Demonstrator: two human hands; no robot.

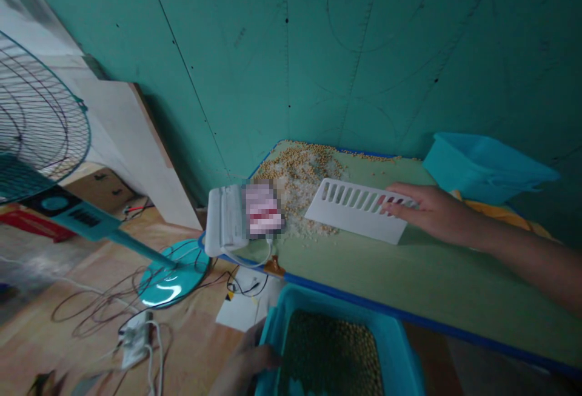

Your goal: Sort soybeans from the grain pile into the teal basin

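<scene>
My right hand (pixel 430 208) reaches from the right and grips the near end of a white slotted plastic scraper (pixel 352 210). The scraper lies tilted on the green table (pixel 409 275), its far edge against a pile of tan beans and white grains (pixel 297 177). My left hand (pixel 248 362) is low in the picture, fingers curled on the left rim of a teal bin (pixel 395 347) filled with beans and held below the table's front edge.
A white device (pixel 227 220) with a cable sits at the table's left corner. A second teal bin (pixel 482 165) stands at the back right against the green wall. A standing fan (pixel 40 135), cables and a power strip (pixel 136 338) are on the floor at left.
</scene>
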